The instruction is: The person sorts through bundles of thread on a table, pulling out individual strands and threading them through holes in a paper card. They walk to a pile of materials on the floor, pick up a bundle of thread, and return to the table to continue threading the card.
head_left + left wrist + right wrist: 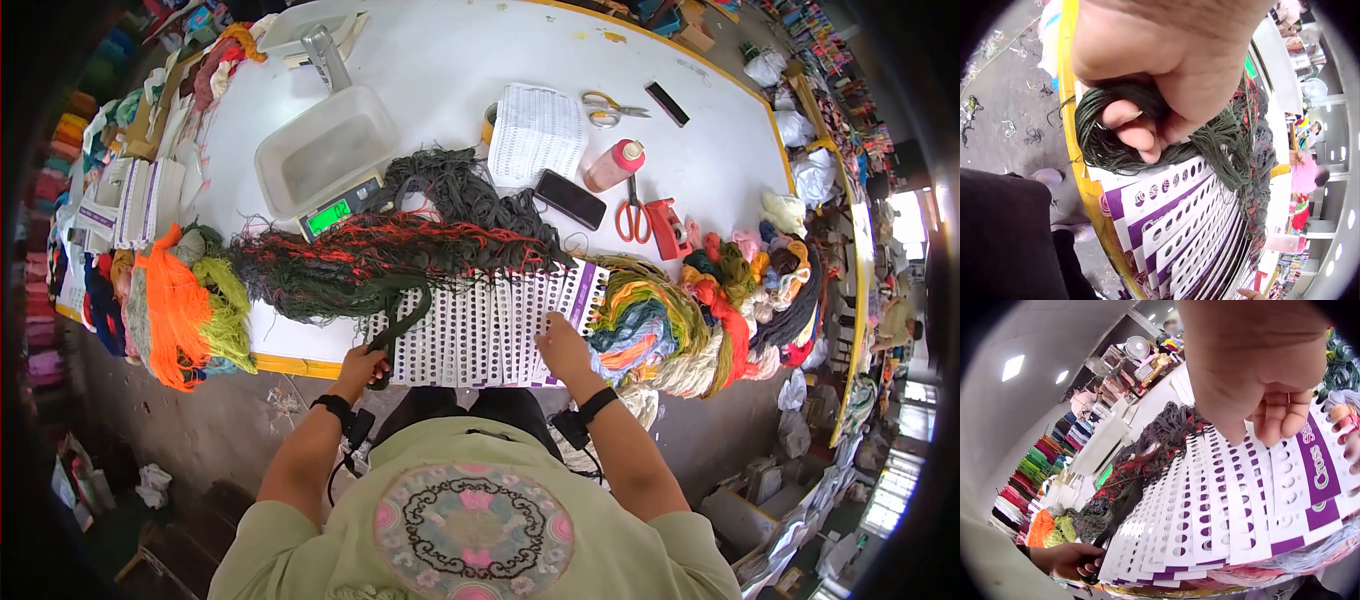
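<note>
Several heaps of yarn are spread along the white table, and at the far left a bright orange skein is seen hanging over the yellow edge beside a lime-green one. Next to these, a long tangle of dark green and red thread is laid across the near part of the table, with a digital scale and its clear tray behind it. A dark green thread bundle is gripped in the left hand, whose fingers are curled tightly round it at the table's near edge; the bundle is draped down over the left end of a fanned row of punched thread cards. Those white and purple cards are overlapped like shingles at the near edge in front of the person. On their right end the right hand is rested, its fingers bent loosely onto the cards; nothing is seen held in it. Further right, a multicoloured pile of skeins is heaped, with a black phone, a pink bottle and red scissors set behind.
</note>
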Available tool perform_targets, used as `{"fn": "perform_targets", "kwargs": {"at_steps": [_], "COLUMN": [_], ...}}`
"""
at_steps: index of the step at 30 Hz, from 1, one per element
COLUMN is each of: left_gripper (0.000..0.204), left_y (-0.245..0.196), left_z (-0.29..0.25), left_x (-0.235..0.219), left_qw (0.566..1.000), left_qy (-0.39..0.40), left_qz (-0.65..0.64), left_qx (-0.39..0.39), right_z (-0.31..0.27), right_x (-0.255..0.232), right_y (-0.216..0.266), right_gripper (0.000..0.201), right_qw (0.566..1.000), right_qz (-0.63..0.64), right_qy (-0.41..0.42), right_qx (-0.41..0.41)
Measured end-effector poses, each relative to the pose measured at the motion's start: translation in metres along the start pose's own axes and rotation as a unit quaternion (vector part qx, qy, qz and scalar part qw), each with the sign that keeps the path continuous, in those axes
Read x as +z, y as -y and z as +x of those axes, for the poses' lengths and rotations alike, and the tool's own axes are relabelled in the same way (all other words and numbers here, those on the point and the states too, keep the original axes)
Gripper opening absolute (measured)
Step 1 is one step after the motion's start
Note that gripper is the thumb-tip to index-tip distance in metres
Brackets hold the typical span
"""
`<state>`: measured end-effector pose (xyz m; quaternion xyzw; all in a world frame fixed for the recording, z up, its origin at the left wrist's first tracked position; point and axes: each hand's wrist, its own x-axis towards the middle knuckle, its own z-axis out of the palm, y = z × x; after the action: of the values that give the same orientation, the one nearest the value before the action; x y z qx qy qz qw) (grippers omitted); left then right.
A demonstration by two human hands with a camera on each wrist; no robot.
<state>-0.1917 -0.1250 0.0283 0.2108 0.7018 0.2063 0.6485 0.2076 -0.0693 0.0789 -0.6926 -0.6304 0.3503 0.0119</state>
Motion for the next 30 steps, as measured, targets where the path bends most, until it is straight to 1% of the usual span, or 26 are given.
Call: {"fn": "perform_targets", "kwargs": {"at_steps": [1, 2, 3, 5, 6, 7, 9, 10, 11, 12, 13, 14, 16, 19, 20, 21, 23, 24, 25, 28, 30], "left_gripper": [0.017, 0.014, 0.013, 0.012, 0.011, 0.01, 0.011, 0.011, 0.012, 0.014, 0.014, 0.014, 0.013, 0.015, 0.014, 0.014, 0.01, 0.011, 0.011, 0.012, 0.013], "left_y": [-0.002, -0.001, -0.005, -0.016, -0.023, -0.029, -0.045, -0.054, -0.064, -0.069, -0.074, -0.083, -0.103, -0.128, -0.137, -0.146, -0.164, -0.168, -0.171, -0.174, -0.174], "left_z": [-0.005, -0.007, -0.014, -0.027, -0.034, -0.041, -0.055, -0.063, -0.072, -0.075, -0.08, -0.088, -0.103, -0.124, -0.13, -0.137, -0.146, -0.148, -0.148, -0.146, -0.142], "left_x": [-0.001, -0.004, -0.006, -0.007, -0.009, -0.008, -0.004, 0.001, 0.007, 0.011, 0.016, 0.025, 0.042, 0.059, 0.064, 0.071, 0.086, 0.092, 0.099, 0.119, 0.133], "left_qw": [1.0, 0.999, 0.996, 0.992, 0.99, 0.985, 0.974, 0.97, 0.966, 0.964, 0.963, 0.956, 0.935, 0.891, 0.881, 0.879, 0.866, 0.865, 0.864, 0.87, 0.878], "left_qy": [-0.018, -0.029, -0.035, -0.088, -0.098, -0.107, -0.122, -0.13, -0.138, -0.121, -0.126, -0.123, -0.125, -0.097, -0.076, -0.08, -0.052, -0.042, -0.044, -0.003, 0.005], "left_qz": [-0.004, -0.038, -0.074, -0.092, -0.097, -0.133, -0.181, -0.193, -0.204, -0.219, -0.222, -0.249, -0.315, -0.422, -0.442, -0.445, -0.458, -0.459, -0.461, -0.457, -0.446], "left_qx": [0.014, 0.015, 0.02, 0.02, 0.027, 0.038, 0.055, 0.066, 0.075, 0.084, 0.083, 0.091, 0.108, 0.135, 0.152, 0.152, 0.194, 0.197, 0.198, 0.184, 0.171], "right_z": [0.001, 0.003, 0.007, 0.022, 0.03, 0.037, 0.048, 0.056, 0.06, 0.063, 0.066, 0.07, 0.073, 0.075, 0.076, 0.077, 0.081, 0.082, 0.082, 0.082, 0.083], "right_x": [-0.01, -0.015, -0.023, -0.04, -0.041, -0.042, -0.05, -0.043, -0.04, -0.038, -0.037, -0.036, -0.039, -0.048, -0.051, -0.054, -0.063, -0.066, -0.068, -0.07, -0.068], "right_y": [0.001, 0.001, 0.001, 0.0, -0.003, -0.005, -0.001, -0.006, -0.007, -0.008, -0.009, -0.013, -0.022, -0.031, -0.033, -0.032, -0.032, -0.034, -0.034, -0.035, -0.037], "right_gripper": [0.048, 0.04, 0.04, 0.037, 0.036, 0.036, 0.037, 0.037, 0.037, 0.036, 0.035, 0.035, 0.034, 0.032, 0.032, 0.032, 0.03, 0.029, 0.028, 0.028, 0.028], "right_qw": [0.999, 0.997, 0.997, 0.988, 0.98, 0.98, 0.965, 0.958, 0.957, 0.95, 0.938, 0.932, 0.927, 0.919, 0.918, 0.917, 0.916, 0.918, 0.92, 0.924, 0.922], "right_qz": [0.041, 0.036, 0.04, 0.052, 0.062, 0.066, 0.003, -0.009, -0.007, -0.066, -0.125, -0.151, -0.146, -0.137, -0.126, -0.115, -0.097, -0.077, -0.056, -0.033, -0.034], "right_qy": [-0.011, -0.068, -0.062, -0.113, -0.129, -0.124, -0.077, -0.057, -0.052, -0.042, -0.032, -0.027, -0.015, -0.002, 0.004, 0.009, 0.02, 0.027, 0.034, 0.048, 0.05], "right_qx": [0.007, -0.009, -0.008, -0.093, -0.139, -0.143, -0.25, -0.28, -0.284, -0.304, -0.322, -0.327, -0.344, -0.37, -0.375, -0.381, -0.388, -0.388, -0.387, -0.379, -0.382]}}
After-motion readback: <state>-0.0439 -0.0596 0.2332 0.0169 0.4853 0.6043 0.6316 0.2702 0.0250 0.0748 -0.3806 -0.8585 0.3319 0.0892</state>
